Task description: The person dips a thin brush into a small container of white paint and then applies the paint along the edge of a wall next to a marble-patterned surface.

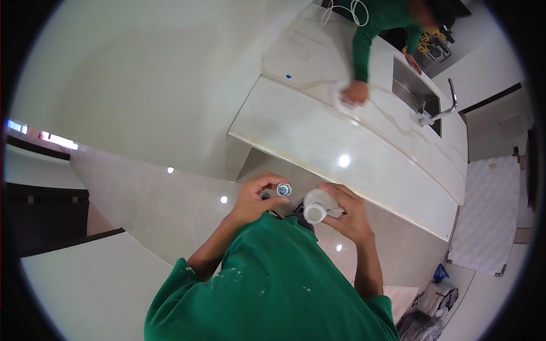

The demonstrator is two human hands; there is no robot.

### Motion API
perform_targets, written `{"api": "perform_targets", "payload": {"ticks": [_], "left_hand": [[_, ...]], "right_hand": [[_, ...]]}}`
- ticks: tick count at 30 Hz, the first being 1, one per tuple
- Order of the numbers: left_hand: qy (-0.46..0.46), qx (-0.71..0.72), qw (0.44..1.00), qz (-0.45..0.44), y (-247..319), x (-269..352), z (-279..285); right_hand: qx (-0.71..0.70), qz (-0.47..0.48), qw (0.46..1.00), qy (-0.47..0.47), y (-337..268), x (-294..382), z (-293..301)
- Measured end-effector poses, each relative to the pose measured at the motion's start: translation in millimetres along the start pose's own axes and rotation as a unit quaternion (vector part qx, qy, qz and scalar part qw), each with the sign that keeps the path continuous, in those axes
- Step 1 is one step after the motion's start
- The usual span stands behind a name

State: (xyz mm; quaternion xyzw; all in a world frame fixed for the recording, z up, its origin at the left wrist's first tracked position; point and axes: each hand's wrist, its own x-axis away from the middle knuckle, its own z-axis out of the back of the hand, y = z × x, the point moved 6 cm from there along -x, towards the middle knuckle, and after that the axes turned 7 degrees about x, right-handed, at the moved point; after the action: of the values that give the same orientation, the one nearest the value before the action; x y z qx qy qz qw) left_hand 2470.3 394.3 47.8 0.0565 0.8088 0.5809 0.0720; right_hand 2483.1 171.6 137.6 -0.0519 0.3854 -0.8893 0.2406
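Between the thumb and fingers of my left hand (252, 197) is a small round cap (284, 190), its hollow underside turned up towards me. My right hand (350, 212) grips a whitish plastic bottle (320, 200) by its body. The bottle's neck is uncapped and its open mouth faces me; I cannot tell how full it is. A pale scrap (335, 211), perhaps part of the bottle or a cloth, shows by my right fingers. Cap and bottle are apart, both held in front of my green shirt (273, 281), above the floor.
Ahead stands a marble-patterned counter (307, 47) with a lower white ledge (307, 123), a sink (411, 87) and a chrome faucet (448, 106). Across it a co-worker's hand (355, 93), blurred, presses something white on the surface. Wrapped items (437, 296) lie at the lower right.
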Motion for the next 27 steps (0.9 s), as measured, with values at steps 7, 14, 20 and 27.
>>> {"api": "perform_targets", "payload": {"ticks": [7, 14, 20, 27], "left_hand": [[0.024, -0.015, 0.999, 0.030, 1.8, -0.9, 5.8], [0.015, -0.015, 1.000, 0.014, 5.0, 2.6, 3.9], [0.027, -0.023, 0.999, 0.008, 4.9, -0.2, 4.8], [0.033, 0.006, 0.999, -0.006, 12.5, -0.9, 4.0]], "right_hand": [[0.008, 0.013, 1.000, -0.019, -2.3, -8.8, -4.0], [-0.041, -0.031, 0.999, 0.016, 3.2, -13.4, 1.4], [-0.048, -0.031, 0.996, 0.067, 7.7, -28.6, 17.1], [-0.020, -0.031, 0.998, 0.053, 8.6, -31.0, 25.0]]}}
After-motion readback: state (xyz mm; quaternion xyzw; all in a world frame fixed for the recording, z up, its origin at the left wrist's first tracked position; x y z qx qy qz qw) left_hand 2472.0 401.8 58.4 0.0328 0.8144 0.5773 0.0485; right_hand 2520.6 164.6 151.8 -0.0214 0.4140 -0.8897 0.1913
